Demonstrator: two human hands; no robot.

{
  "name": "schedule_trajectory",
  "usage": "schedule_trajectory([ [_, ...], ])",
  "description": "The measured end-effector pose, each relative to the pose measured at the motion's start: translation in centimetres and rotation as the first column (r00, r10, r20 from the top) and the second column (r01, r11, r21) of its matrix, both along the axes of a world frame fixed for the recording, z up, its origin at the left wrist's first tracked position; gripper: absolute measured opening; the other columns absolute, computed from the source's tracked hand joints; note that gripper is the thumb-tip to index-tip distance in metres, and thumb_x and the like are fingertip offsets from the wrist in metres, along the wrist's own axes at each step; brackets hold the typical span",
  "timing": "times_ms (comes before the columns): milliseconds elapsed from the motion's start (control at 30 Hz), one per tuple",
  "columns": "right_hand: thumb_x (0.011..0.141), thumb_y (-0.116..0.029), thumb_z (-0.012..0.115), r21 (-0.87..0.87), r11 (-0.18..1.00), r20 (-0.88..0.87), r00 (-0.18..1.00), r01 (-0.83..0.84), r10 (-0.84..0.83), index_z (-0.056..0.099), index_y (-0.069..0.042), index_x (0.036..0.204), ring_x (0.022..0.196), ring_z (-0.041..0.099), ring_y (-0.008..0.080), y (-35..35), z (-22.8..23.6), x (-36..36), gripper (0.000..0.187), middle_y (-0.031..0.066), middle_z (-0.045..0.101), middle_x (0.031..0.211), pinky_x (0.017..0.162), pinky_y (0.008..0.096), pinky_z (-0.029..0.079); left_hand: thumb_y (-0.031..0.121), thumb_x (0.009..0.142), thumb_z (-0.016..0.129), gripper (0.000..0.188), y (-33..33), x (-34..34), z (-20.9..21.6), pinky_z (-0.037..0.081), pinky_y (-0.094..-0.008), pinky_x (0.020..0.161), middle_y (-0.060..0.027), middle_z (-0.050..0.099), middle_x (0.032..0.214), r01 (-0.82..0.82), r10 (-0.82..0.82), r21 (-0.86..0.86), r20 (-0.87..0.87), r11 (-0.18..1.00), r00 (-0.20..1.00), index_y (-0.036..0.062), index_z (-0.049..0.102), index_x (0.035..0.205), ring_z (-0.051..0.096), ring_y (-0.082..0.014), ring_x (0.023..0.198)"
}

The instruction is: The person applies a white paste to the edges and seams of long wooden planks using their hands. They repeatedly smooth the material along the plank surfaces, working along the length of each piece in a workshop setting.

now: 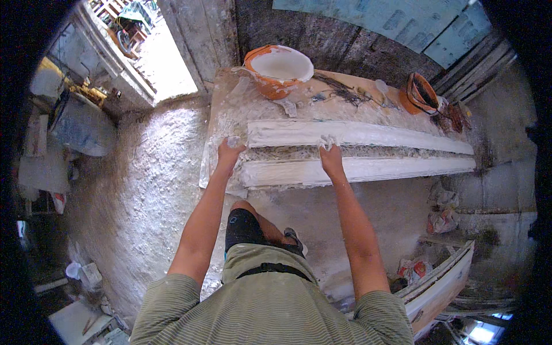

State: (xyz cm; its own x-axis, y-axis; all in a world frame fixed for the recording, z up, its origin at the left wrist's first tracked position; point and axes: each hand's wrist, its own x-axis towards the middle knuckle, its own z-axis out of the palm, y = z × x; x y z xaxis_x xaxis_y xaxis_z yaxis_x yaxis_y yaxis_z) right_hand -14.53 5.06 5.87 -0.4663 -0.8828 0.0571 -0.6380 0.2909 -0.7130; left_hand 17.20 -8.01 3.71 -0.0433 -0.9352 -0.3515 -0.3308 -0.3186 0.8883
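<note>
Two long white plaster strips lie side by side on a work table: the far strip (299,133) and the near strip (322,171), with a rough fibrous gap between them. Just off their left ends is my left hand (230,150), its fingers curled and smeared white. My right hand (330,152) hovers over the gap at the far strip's near edge, fingers drawn together and coated in white. Whatever either hand grips is too small and too plastered to make out.
An orange basin (270,86) caked with white stands at the table's back left. Further right sits a smaller orange bucket (418,95), with dark sticks or fibres (348,89) between them. A bright doorway (167,63) opens at upper left. Boards (443,282) lean at lower right.
</note>
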Motion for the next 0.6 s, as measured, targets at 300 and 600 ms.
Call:
schedule_trajectory([
  [300,0.088,-0.034,0.064,0.193,0.977,-0.108,0.988,-0.091,0.113,0.054,0.007,0.127,0.119,0.052,0.0476,-5.7,-1.1,4.0,0.057,0.0368,0.048,0.132,0.103,0.0493,0.043,0.005,0.069,0.081,0.083,-2.1,1.9,-1.3,0.047,-0.0371,0.099,-0.0238,0.055,0.132,-0.086,0.087,0.037,-0.039,0.996,0.995,-0.0062,0.041,0.142,0.057,-0.0299,0.119],
  [600,0.092,-0.051,0.055,0.527,0.773,-0.281,0.786,-0.353,0.551,0.063,0.005,0.106,0.098,0.065,0.0390,-10.9,-2.7,14.4,0.058,0.0246,0.065,0.107,0.088,0.0525,0.050,0.009,0.068,0.083,0.075,-5.0,3.0,-2.9,0.049,-0.0355,0.092,-0.0188,0.067,0.114,-0.034,0.044,-0.081,0.118,0.996,0.992,-0.0075,0.050,0.134,0.064,-0.0270,0.103],
])
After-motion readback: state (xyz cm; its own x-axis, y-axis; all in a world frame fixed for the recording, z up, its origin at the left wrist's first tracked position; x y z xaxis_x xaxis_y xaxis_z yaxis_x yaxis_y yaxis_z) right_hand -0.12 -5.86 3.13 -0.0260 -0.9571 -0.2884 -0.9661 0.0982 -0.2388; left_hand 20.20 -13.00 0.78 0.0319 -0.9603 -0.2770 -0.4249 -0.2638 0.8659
